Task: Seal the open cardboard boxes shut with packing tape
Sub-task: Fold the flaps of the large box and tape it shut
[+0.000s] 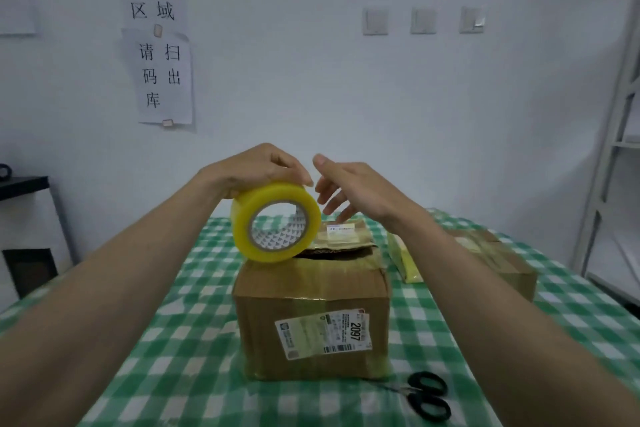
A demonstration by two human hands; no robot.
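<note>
White wall fills the background, with two paper signs [157, 35] taped up at the left and three wall switches [423, 21] further right. At the far left a dark-topped cabinet [24, 185] is cut off by the frame edge. Green-and-white checked cloth covers the table [194, 305], whose left stretch lies bare beside the left forearm. The left hand [259, 166] grips a yellow roll of packing tape [275, 222] from above, fingers curled over its rim, holding it upright on edge just over the near left corner of the cardboard box [311, 308]; whether roll and box touch is hard to tell. This box stands mid-table, its top flap [341, 236] raised a little so a dark gap shows beneath, and a shipping label [323, 334] sits on its near face. The right hand [353, 189] hovers beside the roll with fingers spread and loose, holding nothing, its fingertips above the flap. Black scissors [427, 395] lie near the front right of the box, blades partly blurred. A yellow packet [403, 260] leans behind the right forearm, half hidden. A second cardboard box [498, 263] rests toward the table's right edge, partly covered by the arm. White metal shelving [620, 135] is cropped at the far right.
</note>
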